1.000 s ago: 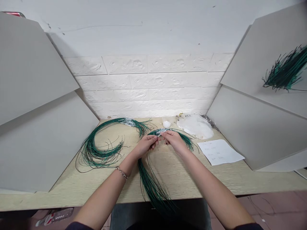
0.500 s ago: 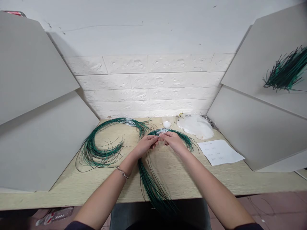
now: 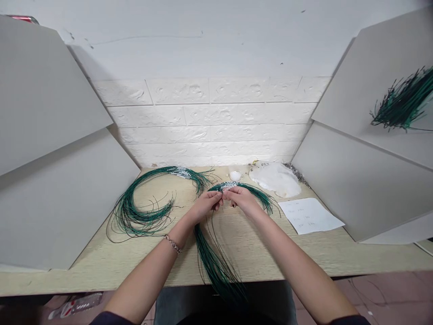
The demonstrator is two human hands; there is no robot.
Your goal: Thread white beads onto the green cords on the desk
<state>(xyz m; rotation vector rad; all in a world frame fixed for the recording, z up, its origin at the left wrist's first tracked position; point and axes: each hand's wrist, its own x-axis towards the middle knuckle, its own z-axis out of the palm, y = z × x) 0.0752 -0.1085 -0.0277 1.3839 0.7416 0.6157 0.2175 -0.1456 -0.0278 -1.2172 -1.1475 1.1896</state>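
My left hand (image 3: pixel 207 204) and my right hand (image 3: pixel 241 198) meet at the middle of the table, thumbs and fingertips pinched close together. A thin dark cord (image 3: pixel 214 230) hangs below my left hand and appears to run up into its fingers. Whatever lies between my right fingertips is too small to make out. Just behind my hands lies a bundle of green and dark cords (image 3: pixel 259 193) with white beads (image 3: pixel 230 184) along its middle. Its long end (image 3: pixel 211 266) passes under my left hand and hangs over the table's front edge.
A second beaded cord bundle (image 3: pixel 130 212) curls at the left. At the back stand a small white container (image 3: pixel 235 175) and a white plastic bag (image 3: pixel 275 178). A written paper (image 3: pixel 309 215) lies right. More cords (image 3: pixel 406 101) hang over the right grey panel (image 3: pixel 368 176); another panel (image 3: pixel 57 203) borders the left.
My right fingers have shifted very slightly at the pinch. The bundles and the rest of the table look the same.
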